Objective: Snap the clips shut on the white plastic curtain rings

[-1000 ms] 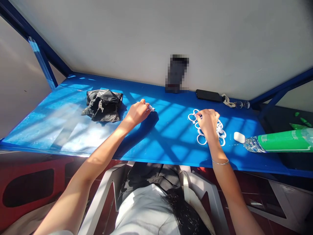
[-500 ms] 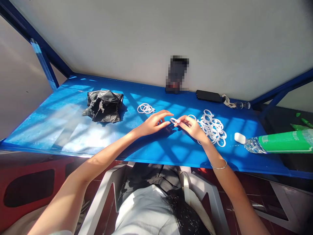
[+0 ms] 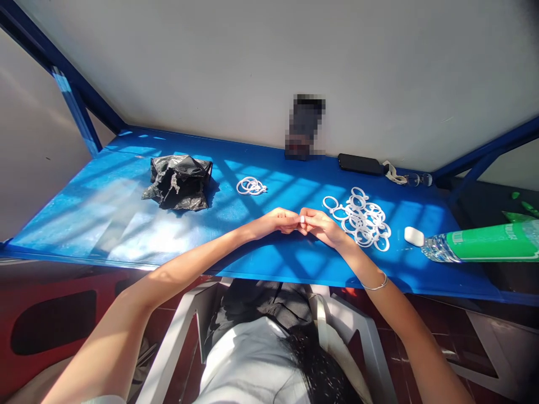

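Your left hand point(image 3: 278, 220) and right hand point(image 3: 322, 224) pinch one white ring point(image 3: 302, 219) between them. By my reading the small bunch point(image 3: 251, 186) at 11 o'clock is done; the loose pile point(image 3: 362, 217) at 3 o'clock (much larger) remains.

A blue tabletop point(image 3: 84, 224) carries 1 flat black case point(image 3: 359, 164) at the grey wall. Just left of the case stands a dark blurred object point(image 3: 304, 126); far left lies a crumpled black bag point(image 3: 179, 182). Just right of the case lie glasses point(image 3: 415, 179). Further right and forward, 1 white pod point(image 3: 412, 236) sits beside a lying green-labelled bottle point(image 3: 484, 244).
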`<state>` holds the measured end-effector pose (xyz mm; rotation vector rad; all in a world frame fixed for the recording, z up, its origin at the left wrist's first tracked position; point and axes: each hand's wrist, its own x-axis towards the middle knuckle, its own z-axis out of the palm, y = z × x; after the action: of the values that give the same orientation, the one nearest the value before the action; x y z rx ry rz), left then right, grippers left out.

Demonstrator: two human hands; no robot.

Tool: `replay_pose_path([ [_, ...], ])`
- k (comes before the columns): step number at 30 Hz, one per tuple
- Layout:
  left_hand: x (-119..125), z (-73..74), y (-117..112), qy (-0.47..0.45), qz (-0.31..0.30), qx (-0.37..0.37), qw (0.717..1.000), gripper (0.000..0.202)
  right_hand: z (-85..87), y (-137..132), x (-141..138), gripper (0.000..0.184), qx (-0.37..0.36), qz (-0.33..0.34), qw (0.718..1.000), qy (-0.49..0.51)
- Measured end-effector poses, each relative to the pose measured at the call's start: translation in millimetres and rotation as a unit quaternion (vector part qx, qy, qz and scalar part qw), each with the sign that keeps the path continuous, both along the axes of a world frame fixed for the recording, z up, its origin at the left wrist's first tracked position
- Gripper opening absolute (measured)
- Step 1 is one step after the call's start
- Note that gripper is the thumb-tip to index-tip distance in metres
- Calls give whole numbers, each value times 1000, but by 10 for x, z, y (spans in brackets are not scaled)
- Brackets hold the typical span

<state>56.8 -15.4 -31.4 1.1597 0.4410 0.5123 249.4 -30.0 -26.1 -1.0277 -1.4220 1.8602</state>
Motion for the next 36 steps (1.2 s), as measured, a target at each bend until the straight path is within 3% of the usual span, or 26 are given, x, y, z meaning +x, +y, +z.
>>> replay_pose_path([
  [5, 21, 41, -12, -9, 14, -34, 999, 56, -76, 9, -56, 36, -18, -3, 998, 66],
  [9, 12, 67, -11, -41, 12, -34, 998, 68, -91, 7, -52, 38, -3, -22, 994, 110],
  [12, -45, 79, 30, -2, 10, 50, 999, 62, -62, 6, -7, 28, 30, -19, 997, 69],
  [15, -150, 121, 98, 87, 38, 167, 981, 54, -36, 31, 76, 18, 128, -35, 991, -25],
  [17, -234, 167, 150, 164, 66, 260, 949, 50, -33, 63, 152, 20, 246, -68, 956, -141],
  [18, -278, 190, 177, 206, 79, 312, 924, 48, -37, 81, 194, 23, 310, -93, 921, -217],
  [20, -366, 224, 234, 292, 111, 410, 857, 44, -46, 116, 287, 29, 408, -149, 823, -366],
  [22, -454, 234, 295, 375, 156, 485, 774, 38, -52, 143, 379, 31, 449, -194, 734, -472],
  [25, -569, 219, 380, 501, 213, 527, 652, 28, -56, 158, 497, 22, 444, -236, 661, -557],
  [27, -623, 208, 419, 560, 217, 526, 602, 28, -69, 155, 545, 18, 431, -242, 642, -586],
  [29, -652, 200, 441, 588, 207, 524, 581, 28, -97, 147, 562, 19, 427, -226, 642, -595],
  [33, -665, 171, 455, 604, 202, 509, 580, 25, -166, 124, 503, 19, 437, -173, 670, -574],
  [36, -656, 136, 451, 566, 234, 534, 584, 26, -172, 109, 412, 20, 446, -143, 707, -530],
])
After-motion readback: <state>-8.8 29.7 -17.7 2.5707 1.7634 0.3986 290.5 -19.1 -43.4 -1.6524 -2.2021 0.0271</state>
